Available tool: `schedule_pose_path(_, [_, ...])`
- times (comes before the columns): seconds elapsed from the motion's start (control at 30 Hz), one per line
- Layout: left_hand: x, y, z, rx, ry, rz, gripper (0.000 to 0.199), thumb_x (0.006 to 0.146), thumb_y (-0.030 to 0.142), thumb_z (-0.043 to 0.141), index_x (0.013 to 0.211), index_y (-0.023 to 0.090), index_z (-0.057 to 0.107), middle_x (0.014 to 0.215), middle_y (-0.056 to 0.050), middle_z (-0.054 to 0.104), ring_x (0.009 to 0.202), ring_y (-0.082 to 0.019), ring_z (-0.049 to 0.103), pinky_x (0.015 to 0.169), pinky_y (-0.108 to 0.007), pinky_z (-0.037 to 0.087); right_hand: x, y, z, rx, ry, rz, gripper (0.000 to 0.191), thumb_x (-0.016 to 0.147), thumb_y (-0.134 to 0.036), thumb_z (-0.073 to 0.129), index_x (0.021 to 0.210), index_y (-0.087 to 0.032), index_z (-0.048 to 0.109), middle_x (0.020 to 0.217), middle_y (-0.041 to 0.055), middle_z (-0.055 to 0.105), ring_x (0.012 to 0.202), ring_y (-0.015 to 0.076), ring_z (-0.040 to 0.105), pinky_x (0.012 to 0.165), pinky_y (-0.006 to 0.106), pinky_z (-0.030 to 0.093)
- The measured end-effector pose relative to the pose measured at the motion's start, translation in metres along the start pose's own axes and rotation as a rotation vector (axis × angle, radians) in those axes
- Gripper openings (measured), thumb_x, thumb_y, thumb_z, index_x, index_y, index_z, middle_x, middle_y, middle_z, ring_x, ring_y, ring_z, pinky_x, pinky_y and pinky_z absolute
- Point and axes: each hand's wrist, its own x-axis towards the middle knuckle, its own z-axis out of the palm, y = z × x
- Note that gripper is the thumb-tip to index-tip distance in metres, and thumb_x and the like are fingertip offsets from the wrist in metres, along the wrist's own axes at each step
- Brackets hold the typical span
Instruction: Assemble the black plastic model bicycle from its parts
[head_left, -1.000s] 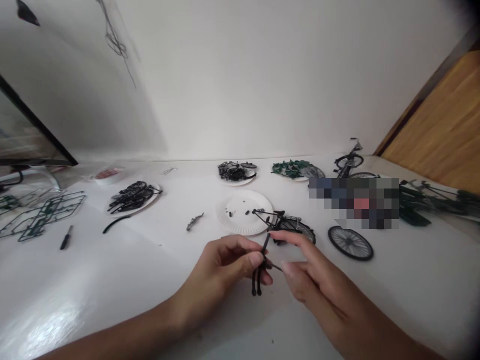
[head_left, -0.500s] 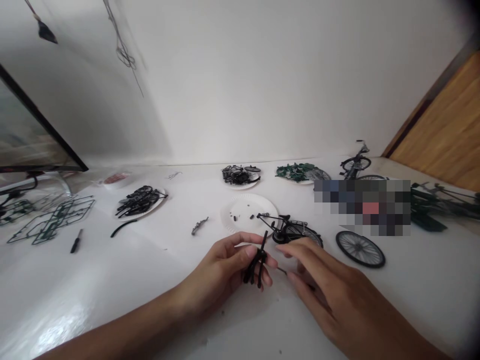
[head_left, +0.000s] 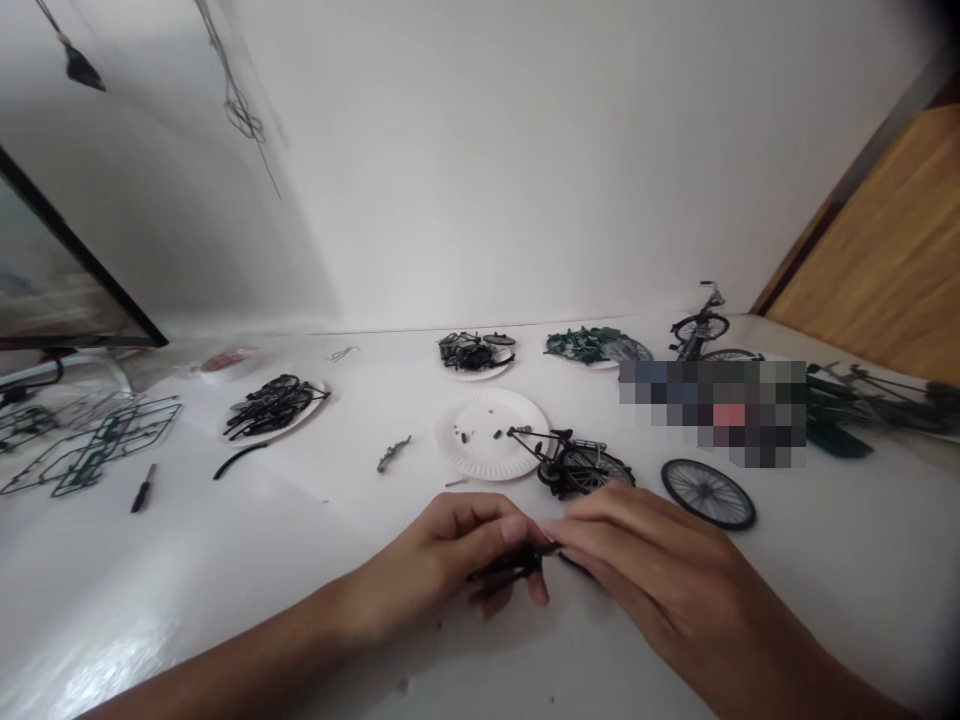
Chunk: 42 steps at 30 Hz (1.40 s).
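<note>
Fingers (head_left: pixel 491 545) grip slender, dark forked part (head_left: pixel 517 568); ridged white plate (head_left: pixel 487 470) beyond.

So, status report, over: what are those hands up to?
Left hand gripping black bicycle fork, partly hidden. Right hand at its end, grip unclear. Model bicycle just beyond, might crowd that hand.

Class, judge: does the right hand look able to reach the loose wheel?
Probably yes: the loose wheel lies just beyond the right hand with nothing between them, though that hand is busy at the black part.
</note>
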Motion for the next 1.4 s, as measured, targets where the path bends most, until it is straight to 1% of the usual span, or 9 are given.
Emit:
schedule_pose_path(0.13, [0.001,-0.004,-0.002,-0.125,0.003,0.048,0.049,0.101,0.050,0.039,0.106,0.008,0.063,0.082,-0.011,0.066,0.057,-0.010,0.053,0.055,-0.022,0.039,0.005,0.001,-0.001,-0.004,0.026,0.037,0.022,0.097,-0.010,0.049,0.103,-0.022,0.067,0.089,0.0034,0.065,0.083,0.0159,0.061,0.073,0.030,0.050])
schedule_pose_path(0.4, [0.002,0.001,-0.002,-0.227,-0.008,-0.002,0.026,0.095,0.030,0.055,0.107,0.008,0.061,0.083,-0.011,0.065,0.060,-0.010,0.057,0.057,-0.021,0.040,0.008,0.000,-0.004,0.020,0.032,0.084,0.020,0.098,-0.014,0.049,0.099,-0.022,0.067,0.087,0.0019,0.066,0.080,0.0141,0.062,0.070,0.027,0.050])
schedule_pose_path(0.53, [0.001,0.001,-0.001,-0.199,-0.019,0.041,0.031,0.097,0.036,0.052,0.109,0.009,0.060,0.088,-0.013,0.065,0.063,-0.012,0.058,0.058,-0.023,0.042,0.009,0.004,-0.004,-0.003,-0.009,0.112,0.018,0.098,-0.017,0.049,0.099,-0.022,0.067,0.088,0.0020,0.067,0.082,0.0154,0.063,0.072,0.029,0.050])
schedule_pose_path(0.6, [-0.001,0.000,0.002,-0.116,0.020,0.108,0.033,0.094,0.039,0.058,0.111,0.011,0.060,0.094,-0.012,0.065,0.069,-0.013,0.060,0.063,-0.025,0.045,0.009,0.005,-0.005,-0.002,-0.029,0.128,0.020,0.099,-0.017,0.048,0.098,-0.023,0.067,0.089,0.0024,0.066,0.083,0.0164,0.063,0.073,0.030,0.050])
schedule_pose_path(0.77, [-0.005,-0.002,0.003,0.213,0.282,0.211,0.023,0.088,0.032,0.069,0.105,0.016,0.066,0.094,-0.006,0.066,0.079,-0.013,0.061,0.072,-0.024,0.047,0.010,0.006,-0.009,0.050,-0.099,0.135,0.020,0.100,-0.020,0.046,0.099,-0.024,0.065,0.092,0.0027,0.065,0.090,0.0177,0.061,0.077,0.032,0.050])
schedule_pose_path(0.9, [-0.005,0.003,-0.005,0.506,0.437,0.346,0.020,0.086,0.036,0.071,0.091,0.017,0.071,0.084,-0.005,0.069,0.076,-0.014,0.060,0.070,-0.024,0.048,0.013,0.015,-0.012,0.013,-0.063,0.236,0.018,0.100,-0.028,0.046,0.110,-0.026,0.061,0.115,0.0044,0.063,0.112,0.0197,0.057,0.094,0.036,0.047])
schedule_pose_path(1.07, [-0.003,0.011,-0.021,0.648,0.521,0.411,0.018,0.087,0.033,0.071,0.086,0.016,0.067,0.074,-0.002,0.068,0.064,-0.012,0.061,0.064,-0.025,0.049,0.014,0.043,-0.009,-0.136,-0.065,0.406,0.040,0.099,-0.039,0.045,0.134,-0.022,0.052,0.139,0.0104,0.054,0.133,0.0255,0.046,0.112,0.048,0.036])
schedule_pose_path(1.2, [-0.002,0.014,-0.034,0.742,0.579,0.436,0.012,0.089,0.028,0.067,0.089,0.016,0.064,0.076,-0.002,0.069,0.070,-0.013,0.063,0.068,-0.025,0.050,0.013,0.051,-0.007,-0.105,-0.107,0.552,0.045,0.093,-0.044,0.052,0.132,-0.023,0.053,0.131,0.0119,0.062,0.124,0.0296,0.056,0.101,0.050,0.046])
schedule_pose_path(1.4, [-0.005,0.023,-0.039,0.956,0.619,0.598,0.012,0.093,0.028,0.061,0.091,0.017,0.067,0.083,-0.004,0.070,0.072,-0.014,0.061,0.070,-0.026,0.047,0.019,0.025,-0.013,-0.011,-0.002,0.671,0.062,0.081,-0.040,0.066,0.139,-0.026,0.046,0.118,0.0114,0.065,0.100,0.0268,0.067,0.087,0.045,0.053])
